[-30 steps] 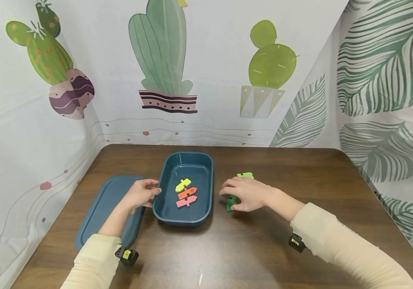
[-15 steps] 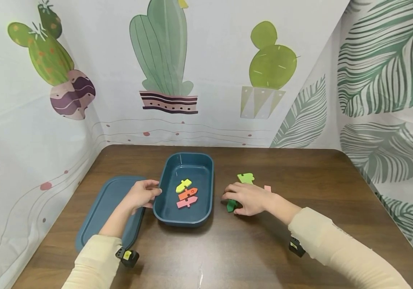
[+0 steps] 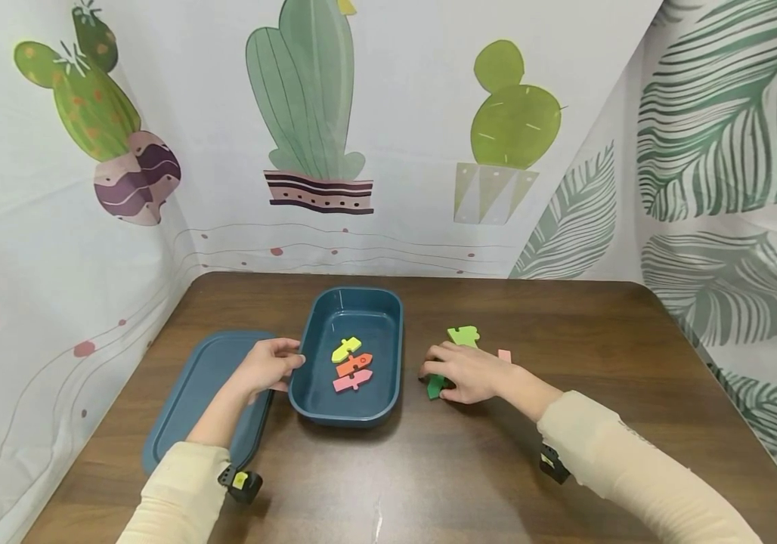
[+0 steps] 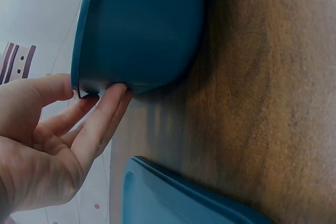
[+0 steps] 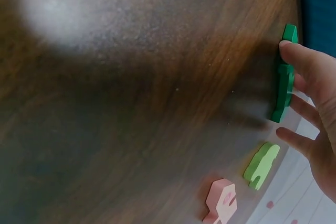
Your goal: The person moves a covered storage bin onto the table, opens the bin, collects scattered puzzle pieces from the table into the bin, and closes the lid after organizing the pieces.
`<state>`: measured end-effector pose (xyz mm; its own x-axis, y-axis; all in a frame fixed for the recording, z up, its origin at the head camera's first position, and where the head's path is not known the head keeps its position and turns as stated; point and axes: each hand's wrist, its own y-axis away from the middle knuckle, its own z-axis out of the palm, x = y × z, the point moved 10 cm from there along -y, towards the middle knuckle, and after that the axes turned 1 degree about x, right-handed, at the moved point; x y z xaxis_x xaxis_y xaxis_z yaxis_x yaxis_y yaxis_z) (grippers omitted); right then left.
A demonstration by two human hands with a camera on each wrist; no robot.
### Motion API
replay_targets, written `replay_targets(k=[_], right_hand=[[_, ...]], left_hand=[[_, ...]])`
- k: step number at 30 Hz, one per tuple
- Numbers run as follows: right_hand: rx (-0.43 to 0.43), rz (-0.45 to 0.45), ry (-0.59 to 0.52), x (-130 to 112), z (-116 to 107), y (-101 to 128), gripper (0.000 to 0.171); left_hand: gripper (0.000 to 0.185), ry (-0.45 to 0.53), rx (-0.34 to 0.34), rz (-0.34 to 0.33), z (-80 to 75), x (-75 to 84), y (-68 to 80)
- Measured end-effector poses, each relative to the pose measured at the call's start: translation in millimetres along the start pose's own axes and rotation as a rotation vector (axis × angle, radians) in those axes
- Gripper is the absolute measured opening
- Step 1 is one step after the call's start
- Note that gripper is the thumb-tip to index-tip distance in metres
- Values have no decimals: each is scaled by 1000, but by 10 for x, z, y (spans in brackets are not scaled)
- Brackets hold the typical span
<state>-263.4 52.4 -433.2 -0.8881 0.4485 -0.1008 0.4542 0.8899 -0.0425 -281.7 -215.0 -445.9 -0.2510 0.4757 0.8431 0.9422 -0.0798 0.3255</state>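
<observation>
My left hand point(image 3: 268, 369) pinches the left wall of a deep blue plastic box point(image 3: 345, 416); in the left wrist view its thumb lies at the rim and its fingers press the outside wall. Inside the box lie a yellow puzzle piece point(image 3: 345, 349), an orange one point(image 3: 354, 365) and a pink one point(image 3: 352, 381), all arrow-shaped. To the right of the box, my right hand point(image 3: 466, 372) holds a dark green puzzle piece point(image 5: 283, 93) at the tabletop, thumb near one end and fingers behind it. From the head view that hand covers much of the piece.
A light green puzzle piece point(image 3: 465, 335) lies just beyond the right hand, and a light pink piece point(image 5: 222, 201) sits near that wrist. The blue lid point(image 3: 191, 400) lies flat left of the box, partly under the left forearm. A printed cloth point(image 3: 402, 136) hangs behind the wooden table point(image 3: 565, 317).
My right hand has moved slightly nearer and right, its fingers closing in on the dark green piece. More of the light green piece and the light pink one now show. The left hand stays put.
</observation>
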Motion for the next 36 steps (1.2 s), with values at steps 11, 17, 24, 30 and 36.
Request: replay_targets(k=[11, 17, 24, 30, 36], right_hand=[[19, -17, 27, -8, 3, -20, 24], [31, -13, 46, 0, 2, -17, 22], [40, -11, 50, 2, 3, -21, 23], [9, 8, 60, 7, 8, -30, 23], [-5, 13, 54, 10, 22, -39, 22]], left_hand=[[48, -7, 7, -3, -12, -16, -14], [48, -6, 9, -4, -5, -25, -18], [47, -5, 7, -11, -1, -19, -12], [47, -2, 5, 0, 2, -5, -17], [48, -1, 2, -1, 1, -8, -8]])
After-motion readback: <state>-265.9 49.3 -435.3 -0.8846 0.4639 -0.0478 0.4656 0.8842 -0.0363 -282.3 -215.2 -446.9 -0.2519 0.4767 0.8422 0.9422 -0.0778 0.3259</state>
